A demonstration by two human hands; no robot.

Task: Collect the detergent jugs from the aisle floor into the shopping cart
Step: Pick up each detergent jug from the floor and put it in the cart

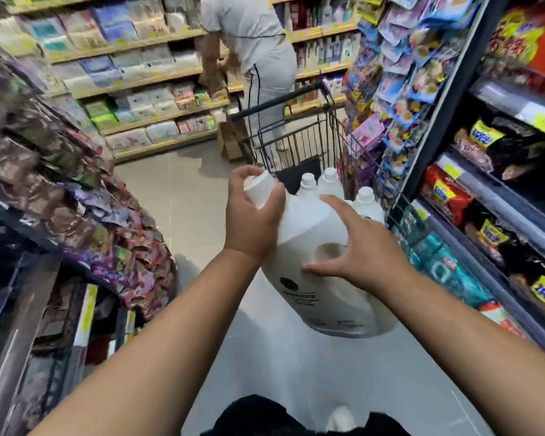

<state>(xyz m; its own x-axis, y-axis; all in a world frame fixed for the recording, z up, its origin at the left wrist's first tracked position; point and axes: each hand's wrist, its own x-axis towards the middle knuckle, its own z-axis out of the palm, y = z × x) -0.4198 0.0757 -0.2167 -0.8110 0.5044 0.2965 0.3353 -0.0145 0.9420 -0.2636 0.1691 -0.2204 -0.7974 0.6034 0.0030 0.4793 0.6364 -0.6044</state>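
Just short of the near edge of the shopping cart (296,143), a white detergent jug (309,225) hangs tilted in the air. The left hand (252,215) curls round its cap (260,187); the right hand (359,256), fingers spread, presses beside the handle hole (328,251). Probably heavy and slick: hook fingers through there.

Shelf goods (54,158), left of frame: blurred, packs unreadable. Person (258,36), top centre: head cut by top edge. Jugs (329,182) in cart (280,101), centre: only caps show behind held jug (324,297); its label print too small to read.
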